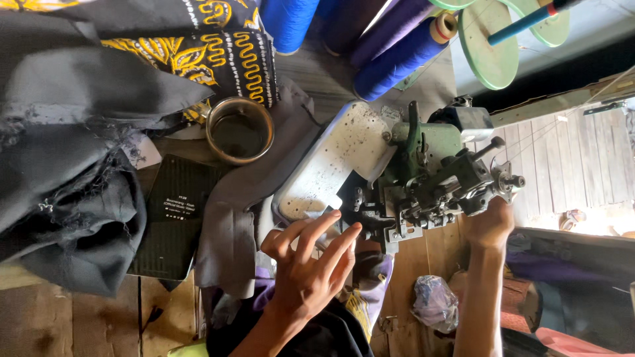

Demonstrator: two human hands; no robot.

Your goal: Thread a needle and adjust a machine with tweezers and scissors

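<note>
Sewing station, seen from above the worker.

Left hand: fingers spread and loosely open, gripping nothing, fingertips laid on the purple cloth just in front of the presser area of the green overlock sewing machine.

Right hand: raised to the machine's right-end mechanism, touching it; whether the fingers are closed on a part cannot be told from this angle.

Purple cloth: lies at the machine's front edge under the left fingertips, trailing down toward the worker's lap.

Handling note, as judgement: the cloth feeds best held flat with light, even fingertip pressure, fingers kept clear of the needle zone, edge kept square to the plate.

Around it on the wooden tabletop:
- metal cup, left of the machine;
- dark phone, screen lit;
- grey cloth in heaps;
- black-and-yellow patterned cloth;
- blue thread cones behind the machine.
</note>
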